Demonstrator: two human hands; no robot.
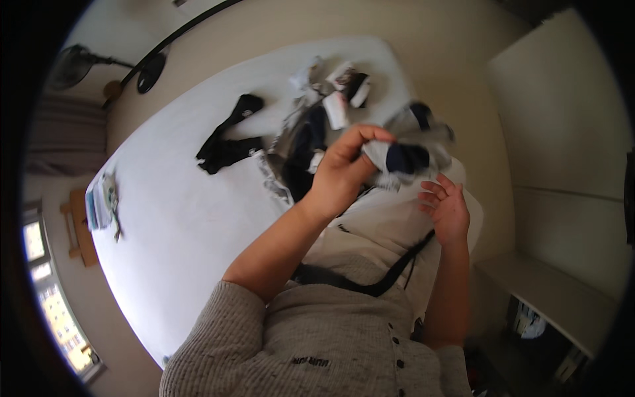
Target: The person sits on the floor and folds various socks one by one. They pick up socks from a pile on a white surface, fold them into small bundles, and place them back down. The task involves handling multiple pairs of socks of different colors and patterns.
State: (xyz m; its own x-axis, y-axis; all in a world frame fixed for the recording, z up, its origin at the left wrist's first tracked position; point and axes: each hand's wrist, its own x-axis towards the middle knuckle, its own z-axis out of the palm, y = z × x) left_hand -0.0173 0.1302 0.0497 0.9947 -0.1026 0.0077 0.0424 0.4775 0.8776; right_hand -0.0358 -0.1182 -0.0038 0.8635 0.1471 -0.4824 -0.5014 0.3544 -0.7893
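Observation:
My left hand (345, 166) pinches a bunch of grey and navy socks (408, 158) between thumb and fingers, above the bed's near right part. The socks look blurred. My right hand (445, 208) is just below and right of them, fingers apart, holding nothing. Beyond my left hand lies a heap of dark and patterned clothes (302, 149), partly hidden by that hand. At the heap's far side are a white folded piece (336, 110) and a black-and-white bundle (358, 88). Left of the heap, a pair of black socks (230, 134) lies spread on the white sheet.
The bed (163, 198) with its white sheet reaches up to my lap. Several folded cloths (101, 203) lie at its left edge. A black lamp (151, 72) is at the upper left, a window (59, 317) at the lower left, and a pale shelf unit (550, 293) at the right.

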